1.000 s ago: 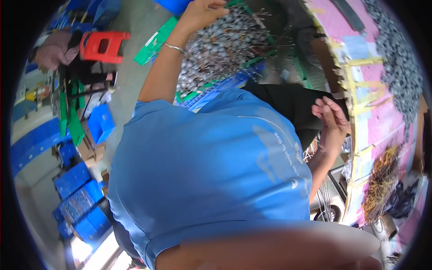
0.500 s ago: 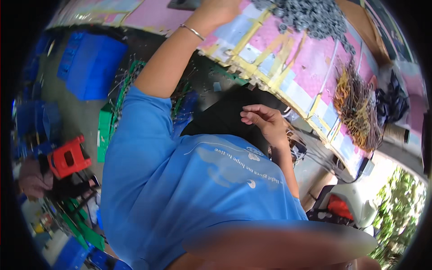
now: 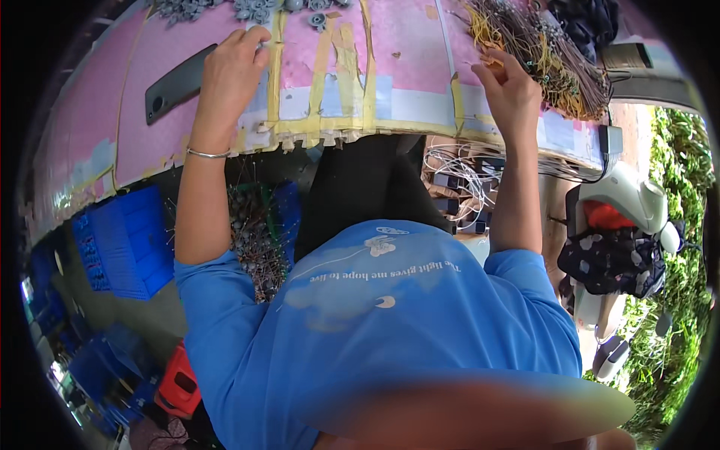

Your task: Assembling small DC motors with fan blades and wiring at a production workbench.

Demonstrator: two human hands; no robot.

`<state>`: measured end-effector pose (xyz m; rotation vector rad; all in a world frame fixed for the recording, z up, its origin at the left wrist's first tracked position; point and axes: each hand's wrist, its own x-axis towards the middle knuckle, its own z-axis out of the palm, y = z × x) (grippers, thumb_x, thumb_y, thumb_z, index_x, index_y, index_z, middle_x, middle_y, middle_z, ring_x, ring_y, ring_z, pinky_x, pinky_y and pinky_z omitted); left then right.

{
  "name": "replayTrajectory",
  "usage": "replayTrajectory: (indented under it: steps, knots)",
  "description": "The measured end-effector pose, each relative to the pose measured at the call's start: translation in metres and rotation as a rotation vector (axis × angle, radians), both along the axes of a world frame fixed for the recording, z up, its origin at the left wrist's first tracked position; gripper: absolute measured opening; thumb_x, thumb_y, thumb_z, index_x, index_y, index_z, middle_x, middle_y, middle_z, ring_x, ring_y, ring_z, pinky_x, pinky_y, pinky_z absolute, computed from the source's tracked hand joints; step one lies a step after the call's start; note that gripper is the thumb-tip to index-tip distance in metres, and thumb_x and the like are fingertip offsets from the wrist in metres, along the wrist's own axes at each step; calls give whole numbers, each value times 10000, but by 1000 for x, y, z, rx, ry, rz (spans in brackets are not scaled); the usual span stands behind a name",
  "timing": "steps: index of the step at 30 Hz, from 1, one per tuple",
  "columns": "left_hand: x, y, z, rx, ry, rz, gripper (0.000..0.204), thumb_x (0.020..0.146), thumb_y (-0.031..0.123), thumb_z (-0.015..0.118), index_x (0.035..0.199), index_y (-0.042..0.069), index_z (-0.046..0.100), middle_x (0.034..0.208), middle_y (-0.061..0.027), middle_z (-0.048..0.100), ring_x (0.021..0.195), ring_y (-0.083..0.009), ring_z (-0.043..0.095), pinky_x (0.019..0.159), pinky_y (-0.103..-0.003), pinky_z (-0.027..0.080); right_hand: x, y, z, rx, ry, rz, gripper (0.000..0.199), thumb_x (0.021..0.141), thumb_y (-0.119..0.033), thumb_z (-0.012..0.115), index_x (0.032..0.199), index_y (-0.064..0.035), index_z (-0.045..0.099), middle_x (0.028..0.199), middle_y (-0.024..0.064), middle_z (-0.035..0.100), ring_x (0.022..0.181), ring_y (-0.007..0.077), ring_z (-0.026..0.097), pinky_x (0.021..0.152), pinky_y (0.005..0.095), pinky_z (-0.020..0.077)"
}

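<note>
My left hand (image 3: 234,79) is over the pink, tape-patched tabletop (image 3: 405,52), with a silver bangle on its wrist. Its fingers are bent and drawn together close to several small grey knobby parts (image 3: 316,22); what they hold, if anything, is too small to name. A dark phone (image 3: 180,84) lies partly under that hand's outer side. My right hand (image 3: 514,94) reaches the near left edge of a bundle of brown and yellow wires (image 3: 562,64). Thumb and forefinger curl toward each other there; whether a wire is between them I cannot tell.
Frayed yellow tape edges the table front. Beneath it hang white cables (image 3: 465,184), and a black adapter (image 3: 611,140) sits at the right corner. Blue crates (image 3: 135,244), a red stool (image 3: 178,382) and a container of thin wired parts (image 3: 255,240) stand at left. A light-coloured scooter (image 3: 626,195) is at right.
My right hand has risen from my lap to the wire bundle. My left hand now shows fully beside the grey parts. The view has turned, so the table sits more squarely ahead.
</note>
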<state>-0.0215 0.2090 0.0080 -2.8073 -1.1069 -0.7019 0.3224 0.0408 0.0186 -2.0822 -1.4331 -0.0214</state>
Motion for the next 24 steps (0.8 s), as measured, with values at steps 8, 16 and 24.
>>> replayTrajectory:
  steps: [8,16,24]
  knots:
    - [17,-80,-10,-1181,-1175,-157,229,921,12,555,1124,-66,626,1013,-157,699,882,-244,713,764,-306,583,-13,-7,-17,139,439,46,170,859,-119,713,1009,-41,729,770,60,714,654,85,651,606,217,496]
    - [44,-119,-6,-1311,-1213,-210,222,925,12,573,1125,-76,614,1039,-188,684,962,-296,703,810,-296,593,2,-26,-27,711,1063,63,141,921,-62,638,974,66,667,873,143,694,728,191,664,705,323,564]
    - [79,-59,-25,-1143,-1140,-132,228,872,-57,550,1085,-107,614,944,-132,670,839,-233,723,731,-271,594,40,-11,12,740,1572,320,104,945,-49,579,965,45,620,903,122,641,772,172,578,754,319,491]
